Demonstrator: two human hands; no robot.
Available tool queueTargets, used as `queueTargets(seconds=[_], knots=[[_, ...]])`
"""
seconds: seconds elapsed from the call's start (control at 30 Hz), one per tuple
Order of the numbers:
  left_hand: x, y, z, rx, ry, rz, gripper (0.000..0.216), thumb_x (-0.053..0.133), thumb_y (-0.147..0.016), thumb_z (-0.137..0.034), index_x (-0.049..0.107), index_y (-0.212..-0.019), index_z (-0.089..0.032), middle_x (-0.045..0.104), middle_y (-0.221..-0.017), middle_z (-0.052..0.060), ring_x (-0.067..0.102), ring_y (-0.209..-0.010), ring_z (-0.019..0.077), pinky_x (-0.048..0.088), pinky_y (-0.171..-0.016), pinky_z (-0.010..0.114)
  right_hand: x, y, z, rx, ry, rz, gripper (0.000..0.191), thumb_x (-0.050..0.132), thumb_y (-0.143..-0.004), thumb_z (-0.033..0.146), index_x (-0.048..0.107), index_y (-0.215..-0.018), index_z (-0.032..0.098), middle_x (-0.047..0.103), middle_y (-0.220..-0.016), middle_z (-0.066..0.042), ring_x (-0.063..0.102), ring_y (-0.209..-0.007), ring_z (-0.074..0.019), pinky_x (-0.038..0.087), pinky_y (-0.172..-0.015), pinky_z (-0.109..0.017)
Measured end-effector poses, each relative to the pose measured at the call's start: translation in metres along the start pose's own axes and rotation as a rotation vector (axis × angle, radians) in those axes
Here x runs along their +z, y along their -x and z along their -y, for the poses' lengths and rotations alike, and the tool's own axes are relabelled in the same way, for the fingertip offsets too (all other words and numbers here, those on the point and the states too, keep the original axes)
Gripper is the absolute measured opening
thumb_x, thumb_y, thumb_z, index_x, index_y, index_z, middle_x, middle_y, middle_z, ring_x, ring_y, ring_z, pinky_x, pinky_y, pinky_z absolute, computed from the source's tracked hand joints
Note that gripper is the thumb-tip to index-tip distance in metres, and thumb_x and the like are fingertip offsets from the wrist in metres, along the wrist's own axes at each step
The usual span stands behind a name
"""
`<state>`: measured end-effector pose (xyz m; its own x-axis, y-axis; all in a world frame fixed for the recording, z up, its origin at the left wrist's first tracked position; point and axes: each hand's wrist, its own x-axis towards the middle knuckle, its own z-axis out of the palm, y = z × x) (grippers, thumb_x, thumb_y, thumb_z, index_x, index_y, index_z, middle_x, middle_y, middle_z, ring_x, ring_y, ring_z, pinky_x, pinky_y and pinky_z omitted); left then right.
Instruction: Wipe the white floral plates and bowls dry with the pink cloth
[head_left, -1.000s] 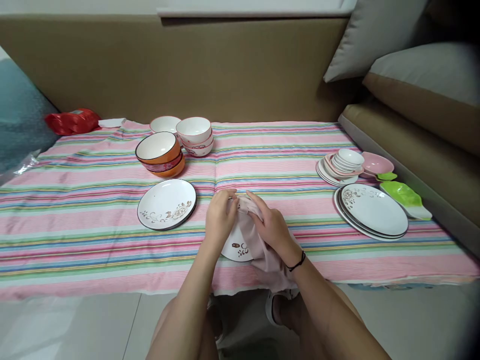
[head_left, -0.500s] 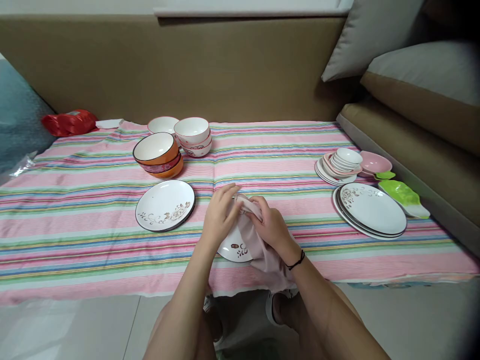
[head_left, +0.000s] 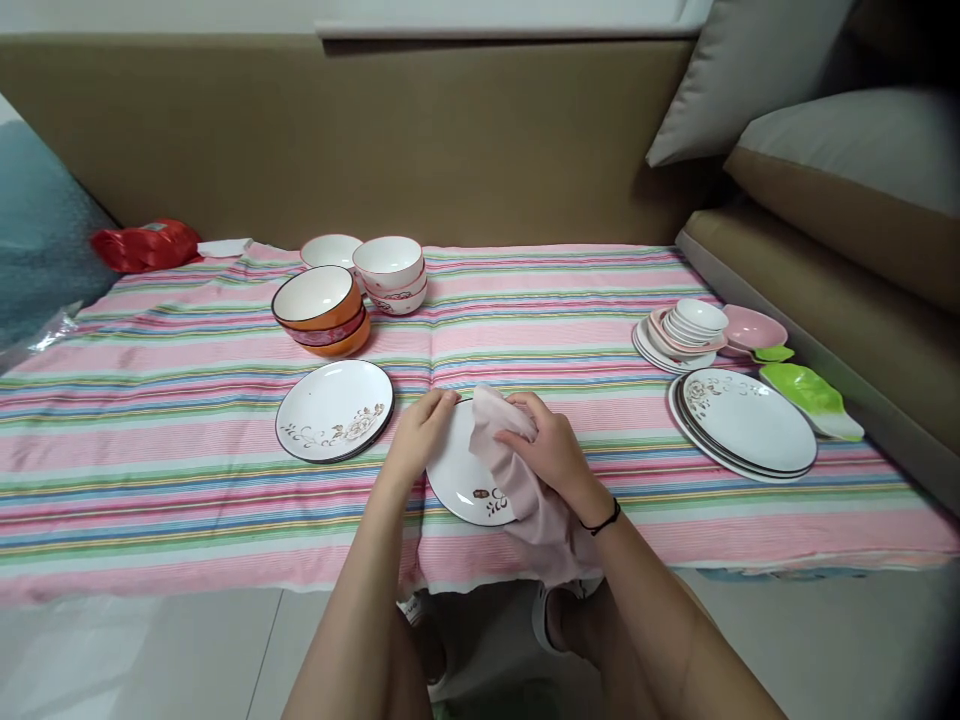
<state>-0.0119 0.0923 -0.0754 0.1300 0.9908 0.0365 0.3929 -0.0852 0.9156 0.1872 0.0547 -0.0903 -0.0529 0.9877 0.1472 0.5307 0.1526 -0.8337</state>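
Observation:
A white plate (head_left: 456,470) with a dark rim and brown floral print lies at the front of the striped cloth cover. My left hand (head_left: 421,430) is closed on the plate's upper left rim, thumb on top. Bunched in my right hand (head_left: 546,446) is a pale pink cloth (head_left: 517,490), which covers the plate's right side and hangs toward the front edge. Left of my left hand sits a small stack of similar plates (head_left: 334,408).
Stacked orange bowls (head_left: 319,300) and white bowls (head_left: 390,268) stand at back left. To the right are oval plates (head_left: 750,420), small dishes (head_left: 694,325), a pink bowl (head_left: 754,328) and a green leaf-shaped dish (head_left: 810,395). The sofa back (head_left: 480,140) rises behind.
My left hand has moved left, off the cloth and onto the plate's rim. The right hand keeps the cloth, now spread against the plate's upper right, leaving more of the plate's surface showing.

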Motion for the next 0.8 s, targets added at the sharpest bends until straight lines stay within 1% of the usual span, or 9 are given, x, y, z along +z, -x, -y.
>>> queueTargets(seconds=[0.1,0.17,0.27,0.4,0.5,0.57,0.63,0.7,0.8], knots=[[0.004,0.002,0.003,-0.077,0.054,0.108,0.033,0.052,-0.083,-0.047,0.055,-0.064,-0.019,0.056,-0.065,0.0,0.048,-0.063,0.0166,0.035,-0.057,0.027,-0.001,-0.002,-0.002,0.009,-0.051,0.008,0.027,0.062,-0.083,0.038,0.059,-0.104,0.022,0.067,-0.085,-0.001,0.06,-0.075,-0.0198,0.042,-0.067,-0.029],[0.007,0.003,0.006,-0.103,0.121,0.071,0.033,0.056,-0.08,-0.045,0.05,-0.06,-0.019,0.05,-0.059,-0.001,0.044,-0.059,0.0151,0.032,-0.054,0.026,-0.003,-0.003,-0.001,0.03,-0.127,0.002,0.023,0.055,-0.087,0.041,0.061,-0.093,0.02,0.065,-0.082,-0.001,0.059,-0.074,-0.019,0.042,-0.067,-0.028],[0.012,0.004,0.011,-0.144,0.314,-0.111,0.031,0.06,-0.076,-0.047,0.055,-0.064,-0.019,0.054,-0.064,-0.001,0.046,-0.061,0.0145,0.035,-0.056,0.026,-0.004,-0.003,0.004,0.085,-0.29,-0.044,0.028,0.05,-0.089,0.044,0.062,-0.088,0.019,0.065,-0.085,-0.003,0.059,-0.079,-0.0199,0.044,-0.07,-0.029],[0.027,0.007,0.014,-0.316,0.654,-0.4,0.031,0.063,-0.073,-0.047,0.059,-0.077,-0.017,0.06,-0.073,0.0,0.053,-0.067,0.0141,0.042,-0.064,0.026,0.007,0.001,0.01,0.174,-0.5,-0.102,0.035,0.058,-0.083,0.041,0.06,-0.109,0.017,0.069,-0.105,-0.008,0.062,-0.094,-0.0231,0.05,-0.076,-0.031],[0.037,0.01,0.015,-0.423,0.756,-0.515,0.03,0.061,-0.074,-0.046,0.057,-0.082,-0.017,0.062,-0.077,0.001,0.055,-0.07,0.0144,0.044,-0.066,0.027,0.019,0.005,0.011,0.237,-0.593,-0.123,0.047,0.062,-0.079,0.039,0.056,-0.12,0.017,0.066,-0.12,-0.011,0.062,-0.106,-0.0246,0.052,-0.084,-0.034],[0.037,0.011,0.016,-0.404,0.691,-0.517,0.031,0.061,-0.074,-0.048,0.055,-0.079,-0.018,0.06,-0.074,-0.001,0.053,-0.068,0.0135,0.042,-0.063,0.026,0.022,0.004,0.011,0.281,-0.663,-0.123,0.047,0.064,-0.077,0.04,0.057,-0.117,0.017,0.067,-0.118,-0.011,0.063,-0.104,-0.025,0.053,-0.083,-0.034],[0.033,0.012,0.017,-0.356,0.6,-0.463,0.033,0.063,-0.073,-0.05,0.054,-0.075,-0.018,0.056,-0.069,-0.002,0.049,-0.063,0.0124,0.039,-0.059,0.024,0.017,0.003,0.009,0.321,-0.73,-0.121,0.045,0.067,-0.074,0.042,0.06,-0.111,0.017,0.069,-0.11,-0.01,0.065,-0.097,-0.0248,0.054,-0.078,-0.033],[0.027,0.014,0.017,-0.32,0.54,-0.367,0.034,0.063,-0.073,-0.051,0.054,-0.072,-0.018,0.055,-0.066,-0.002,0.047,-0.06,0.0122,0.037,-0.056,0.024,0.007,0.002,0.007,0.367,-0.743,-0.068,0.041,0.07,-0.072,0.043,0.063,-0.102,0.016,0.071,-0.1,-0.008,0.065,-0.086,-0.0229,0.053,-0.07,-0.031],[0.022,0.019,0.017,-0.318,0.5,-0.18,0.036,0.062,-0.072,-0.053,0.056,-0.072,-0.018,0.057,-0.067,0.0,0.049,-0.06,0.0143,0.037,-0.053,0.025,-0.008,0.004,0.002,0.437,-0.651,0.092,0.037,0.071,-0.071,0.048,0.064,-0.087,0.015,0.069,-0.082,-0.005,0.06,-0.069,-0.0189,0.046,-0.058,-0.027]])
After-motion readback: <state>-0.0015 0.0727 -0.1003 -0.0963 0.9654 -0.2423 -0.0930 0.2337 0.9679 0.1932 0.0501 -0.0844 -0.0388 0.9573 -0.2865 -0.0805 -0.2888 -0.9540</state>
